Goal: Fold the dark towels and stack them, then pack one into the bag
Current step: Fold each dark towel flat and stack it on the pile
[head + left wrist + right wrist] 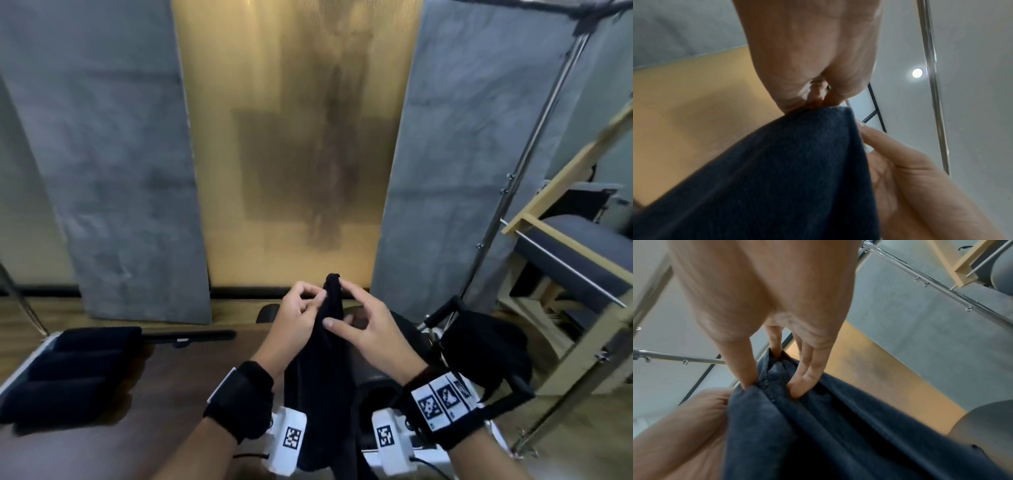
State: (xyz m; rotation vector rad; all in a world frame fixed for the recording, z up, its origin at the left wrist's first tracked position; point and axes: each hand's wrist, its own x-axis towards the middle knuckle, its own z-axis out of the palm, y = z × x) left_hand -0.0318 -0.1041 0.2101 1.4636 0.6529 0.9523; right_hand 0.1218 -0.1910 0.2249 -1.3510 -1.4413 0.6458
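Note:
A dark navy towel (325, 359) hangs bunched between my two hands above the brown table (164, 394). My left hand (301, 308) pinches its upper edge from the left. From the other side my right hand (356, 318) pinches the same top part, fingers (797, 386) pressed into the folds. The towel (787, 178) fills the lower part of the left wrist view, and the towel (828, 426) drapes down in the right wrist view too. Folded dark towels (68, 373) lie at the table's left end. A black bag (479, 349) sits to the right.
Grey panels (113, 171) and a gold panel (291, 137) stand behind the table. A metal rail (520, 164) and a wooden-framed chair (575, 253) stand on the right. A black bar (191, 335) lies at the table's far edge.

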